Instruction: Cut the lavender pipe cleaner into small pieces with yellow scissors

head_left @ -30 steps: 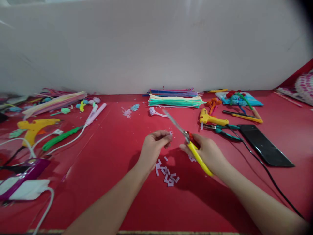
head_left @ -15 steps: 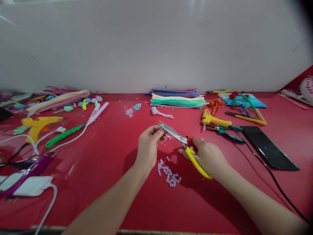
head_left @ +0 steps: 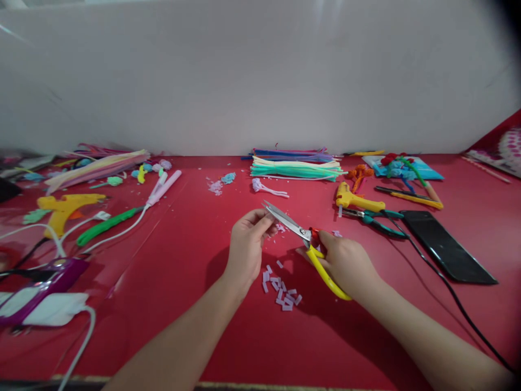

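Note:
My right hand [head_left: 345, 260] is wrapped round the handles of a pair of scissors [head_left: 291, 222] with yellow grips and a red part near the pivot. The blades point up and left, nearly closed, their tips just over my left hand [head_left: 248, 239]. Thumb and forefinger of the left hand are pinched together beside the blades; whatever lies between them is too small or hidden to name. Below the hands lies a loose pile of short lilac cut pieces [head_left: 280, 290]. Fine lilac clippings [head_left: 280, 228] are scattered behind the fingertips.
Behind the hands are a small lilac fuzzy bundle with stems [head_left: 268, 188] and green and blue pipe cleaners [head_left: 297, 168]. At right are a yellow glue gun [head_left: 358, 200], pliers [head_left: 378, 221] and a black phone [head_left: 445, 247]. Another yellow glue gun [head_left: 67, 206] and cables lie left.
The scissors' yellow handle and my right hand have shifted very slightly, with the handles closing a little. My left hand stays in the same place.

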The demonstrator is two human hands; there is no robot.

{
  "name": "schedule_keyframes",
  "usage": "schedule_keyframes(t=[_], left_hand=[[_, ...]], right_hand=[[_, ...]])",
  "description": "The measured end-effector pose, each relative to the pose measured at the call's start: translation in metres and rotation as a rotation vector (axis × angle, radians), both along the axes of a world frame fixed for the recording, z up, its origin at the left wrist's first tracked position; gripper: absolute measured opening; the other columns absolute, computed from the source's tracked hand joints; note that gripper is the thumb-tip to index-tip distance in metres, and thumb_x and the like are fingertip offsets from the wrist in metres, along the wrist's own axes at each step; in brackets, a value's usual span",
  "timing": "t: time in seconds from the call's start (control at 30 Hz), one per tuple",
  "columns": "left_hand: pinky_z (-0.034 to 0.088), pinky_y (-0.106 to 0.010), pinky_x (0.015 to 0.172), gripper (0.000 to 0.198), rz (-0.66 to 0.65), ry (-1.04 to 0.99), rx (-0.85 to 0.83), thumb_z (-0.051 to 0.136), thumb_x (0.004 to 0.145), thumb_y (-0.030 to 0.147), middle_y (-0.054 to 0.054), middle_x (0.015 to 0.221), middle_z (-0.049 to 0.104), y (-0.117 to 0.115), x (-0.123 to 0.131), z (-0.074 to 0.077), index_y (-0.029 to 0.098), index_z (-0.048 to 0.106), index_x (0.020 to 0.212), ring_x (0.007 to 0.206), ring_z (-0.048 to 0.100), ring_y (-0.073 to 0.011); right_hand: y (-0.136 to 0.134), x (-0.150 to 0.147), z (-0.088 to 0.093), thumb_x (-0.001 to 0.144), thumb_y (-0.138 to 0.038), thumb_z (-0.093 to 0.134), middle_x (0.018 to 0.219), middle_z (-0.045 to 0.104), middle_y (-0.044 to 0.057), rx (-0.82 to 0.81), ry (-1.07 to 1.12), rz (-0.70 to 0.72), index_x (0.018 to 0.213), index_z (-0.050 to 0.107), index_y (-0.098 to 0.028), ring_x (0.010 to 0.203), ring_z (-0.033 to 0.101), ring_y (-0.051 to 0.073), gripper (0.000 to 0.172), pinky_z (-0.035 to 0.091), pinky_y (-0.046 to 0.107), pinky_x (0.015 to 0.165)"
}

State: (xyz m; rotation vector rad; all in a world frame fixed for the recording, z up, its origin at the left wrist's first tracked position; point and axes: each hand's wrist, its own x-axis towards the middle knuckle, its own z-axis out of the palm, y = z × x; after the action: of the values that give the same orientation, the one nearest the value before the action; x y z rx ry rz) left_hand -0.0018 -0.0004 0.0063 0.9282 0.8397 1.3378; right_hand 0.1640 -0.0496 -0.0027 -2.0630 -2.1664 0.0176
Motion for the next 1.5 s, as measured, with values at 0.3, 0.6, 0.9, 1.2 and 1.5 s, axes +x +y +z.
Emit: schedule_keyframes(t=[0.3, 0.6, 0.9, 1.2, 1.5], left_hand=[[0.037, -0.017, 0.055, 0.005, 0.006, 0.026, 0.006, 0.059, 0.068, 0.018, 0.001, 0.061, 0.054, 0.001, 0.0, -0.001, 0.013, 0.059, 0.069, 0.055, 0.048, -0.0054], [0.038, -0.018, 0.056, 0.01, -0.033, 0.078, 0.017, 0.057, 0.069, 0.022, 0.0, 0.065, 0.055, 0.0, 0.0, 0.001, 0.013, 0.059, 0.074, 0.057, 0.048, -0.0059], [0.039, -0.022, 0.056, 0.015, -0.382, 0.615, 0.146, 0.053, 0.071, 0.029, 0.0, 0.063, 0.054, -0.012, 0.01, -0.005, 0.015, 0.06, 0.072, 0.057, 0.049, -0.0101], [0.041, -0.025, 0.066, 0.015, -0.41, 0.844, 0.291, 0.048, 0.073, 0.026, -0.003, 0.075, 0.06, -0.009, 0.007, 0.001, 0.016, 0.06, 0.075, 0.07, 0.054, -0.0137], [0.034, -0.022, 0.049, 0.02, -0.557, 1.085, 0.356, 0.047, 0.059, 0.008, -0.002, 0.065, 0.06, 0.008, -0.021, -0.01, 0.02, 0.062, 0.065, 0.058, 0.052, -0.0137]], right_hand=[[0.001, 0.001, -0.002, 0.076, -0.055, 0.03, 0.055, 0.057, 0.004, 0.0, -0.013, -0.002, 0.069, 0.046, -0.02, 0.048, 0.051, 0.014, 0.04, 0.017, 0.023, 0.045], [0.005, 0.008, -0.002, 0.072, -0.053, 0.039, 0.049, 0.051, 0.002, 0.01, 0.07, -0.062, 0.063, 0.048, -0.019, 0.042, 0.04, 0.011, 0.037, 0.017, 0.023, 0.043], [0.006, 0.004, 0.0, 0.067, -0.046, 0.049, 0.046, 0.042, -0.005, -0.154, 0.96, -0.082, 0.072, 0.055, -0.017, 0.04, 0.037, 0.007, 0.03, 0.027, 0.019, 0.04], [0.011, 0.016, 0.002, 0.07, -0.036, 0.044, 0.05, 0.047, -0.003, -0.158, 0.714, -0.118, 0.067, 0.052, -0.017, 0.043, 0.041, 0.008, 0.021, 0.024, 0.019, 0.04], [0.015, 0.033, 0.015, 0.075, -0.035, 0.039, 0.065, 0.062, 0.009, -0.281, 0.106, 0.009, 0.065, 0.055, -0.017, 0.055, 0.053, 0.014, 0.026, 0.022, 0.024, 0.047]])
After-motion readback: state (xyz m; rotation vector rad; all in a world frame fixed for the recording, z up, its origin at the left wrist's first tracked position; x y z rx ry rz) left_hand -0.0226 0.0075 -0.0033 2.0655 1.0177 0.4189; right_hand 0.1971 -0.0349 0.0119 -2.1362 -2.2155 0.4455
